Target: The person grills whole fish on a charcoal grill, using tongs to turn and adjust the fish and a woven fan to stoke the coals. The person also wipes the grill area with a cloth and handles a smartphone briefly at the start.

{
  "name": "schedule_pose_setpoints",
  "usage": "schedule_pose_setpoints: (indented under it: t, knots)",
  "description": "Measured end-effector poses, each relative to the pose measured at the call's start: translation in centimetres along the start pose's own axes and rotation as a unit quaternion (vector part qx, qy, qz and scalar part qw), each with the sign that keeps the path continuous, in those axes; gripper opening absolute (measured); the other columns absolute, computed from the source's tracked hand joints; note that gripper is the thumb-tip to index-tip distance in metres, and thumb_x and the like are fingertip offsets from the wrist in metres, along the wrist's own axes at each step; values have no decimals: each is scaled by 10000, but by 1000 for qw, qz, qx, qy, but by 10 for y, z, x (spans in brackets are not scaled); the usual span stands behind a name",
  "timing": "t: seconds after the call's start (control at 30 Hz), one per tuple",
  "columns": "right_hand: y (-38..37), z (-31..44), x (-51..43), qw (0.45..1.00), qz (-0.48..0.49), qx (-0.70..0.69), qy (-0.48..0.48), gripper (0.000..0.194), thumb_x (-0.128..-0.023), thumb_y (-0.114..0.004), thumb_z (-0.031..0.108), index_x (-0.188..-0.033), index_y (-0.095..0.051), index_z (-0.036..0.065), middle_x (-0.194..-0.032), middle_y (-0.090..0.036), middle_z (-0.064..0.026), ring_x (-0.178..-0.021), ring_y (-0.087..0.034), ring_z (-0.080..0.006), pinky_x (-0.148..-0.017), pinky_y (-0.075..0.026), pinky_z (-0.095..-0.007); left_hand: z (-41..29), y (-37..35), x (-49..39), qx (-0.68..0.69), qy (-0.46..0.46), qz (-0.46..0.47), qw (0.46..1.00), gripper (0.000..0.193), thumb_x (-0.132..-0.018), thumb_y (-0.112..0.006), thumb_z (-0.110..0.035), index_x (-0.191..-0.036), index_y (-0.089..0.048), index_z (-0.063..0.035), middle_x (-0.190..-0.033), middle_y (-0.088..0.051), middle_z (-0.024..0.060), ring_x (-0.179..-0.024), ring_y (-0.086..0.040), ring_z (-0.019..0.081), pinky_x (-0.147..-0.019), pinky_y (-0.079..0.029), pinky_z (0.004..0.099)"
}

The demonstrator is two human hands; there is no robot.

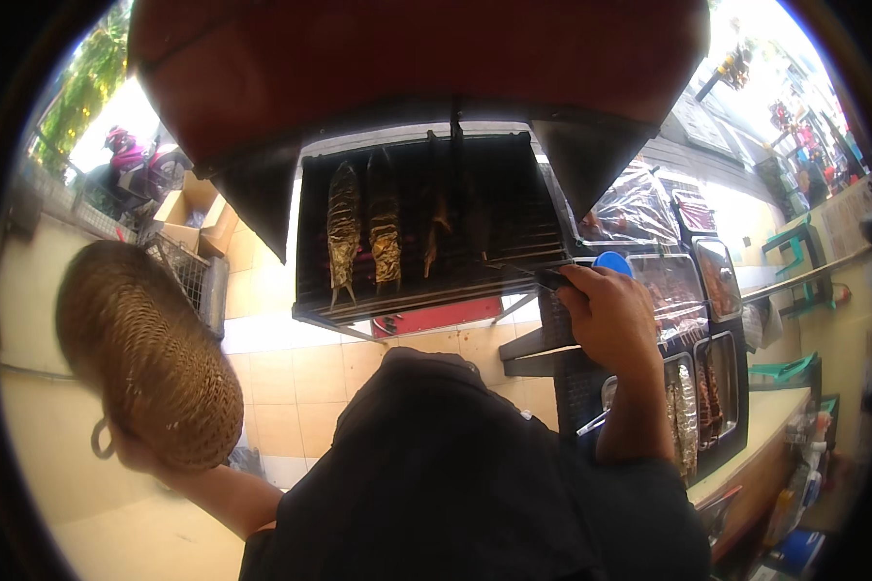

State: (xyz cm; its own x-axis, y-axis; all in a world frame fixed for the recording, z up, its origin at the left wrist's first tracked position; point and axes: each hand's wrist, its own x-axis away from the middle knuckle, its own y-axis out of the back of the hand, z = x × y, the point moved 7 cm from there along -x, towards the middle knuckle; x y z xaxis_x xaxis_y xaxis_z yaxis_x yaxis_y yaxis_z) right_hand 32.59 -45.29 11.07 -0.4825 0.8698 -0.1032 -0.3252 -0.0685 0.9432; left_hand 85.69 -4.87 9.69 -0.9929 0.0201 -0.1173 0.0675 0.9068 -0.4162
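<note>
At the left, my left hand (pixel 134 450) grips a woven fan (pixel 152 348), which is blurred by motion; the fan covers most of the fingers. My right hand (pixel 614 319) is closed on the dark handle of a thin tool (pixel 550 279) at the grill's front right corner. The tool's tip reaches over the bars and is hard to make out. On the charcoal grill (pixel 509 210) lie two shiny fish (pixel 344 229) (pixel 385 243), seemingly foil-wrapped, tails towards me. Beside them rests a smaller, darker piece of food (pixel 432 240).
A red hood (pixel 421 58) overhangs the grill. Film-covered food trays (pixel 665 283), foil-wrapped fish (pixel 683 407) and a blue round object (pixel 613 263) occupy the dark table at right. A wire crate (pixel 182 265), cardboard box (pixel 196 207) and motorcycle (pixel 142 163) stand at left.
</note>
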Motion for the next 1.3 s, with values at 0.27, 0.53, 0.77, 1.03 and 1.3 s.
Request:
schedule_pose_setpoints:
  t: [0.27, 0.53, 0.77, 1.03, 1.3]
  knots:
    - [-37, 3, -7, 996, -74, -17, 35, 210, -952, -693, 199, -1118, -755, 87, -934, -722, -161, -868, -710, -402, -775, -539, -499, 44, 6, -45, -20, 73, 273, 959, 329, -1059, -626, -194, -1279, -675, 45, -1207, -701, 94, -1134, -645, 201, -1032, -494, 360]
    - [-29, 3, -35, 998, -3, -16, 61, 277, -914, -730, 164, -1175, -779, 87, -1041, -754, -159, -959, -726, -368, -848, -554, -460, 14, 9, -10, 44, 6, 47, 998, 322, -1020, -598, -190, -1211, -666, 60, -1261, -684, 180, -1125, -676, 295, -997, -553, 381]
    - [22, 2, -3, 998, 10, -47, -28, 275, -917, -734, 230, -1150, -792, 96, -962, -763, -156, -911, -735, -373, -815, -547, -487, 50, -4, -48, 46, 84, 352, 931, 325, -1018, -676, -247, -1189, -686, 29, -1051, -736, 73, -900, -667, 198, -816, -536, 357]
    - [-83, 15, 24, 995, -67, 66, 17, 271, -977, -673, 244, -1199, -710, 93, -899, -691, -160, -841, -705, -371, -715, -544, -500, 35, 12, -14, 78, 84, 141, 983, 432, -1071, -514, -275, -1260, -682, 76, -1341, -672, 185, -1262, -635, 295, -1127, -473, 389]
    - [-128, -10, 16, 998, -60, 0, 9, 348, -960, -694, 217, -1284, -708, 92, -918, -680, -160, -854, -692, -380, -729, -542, -495, 58, 12, -67, 149, 90, 331, 927, 516, -1119, -473, -308, -1441, -526, 92, -1277, -681, 208, -1056, -695, 300, -877, -583, 455]
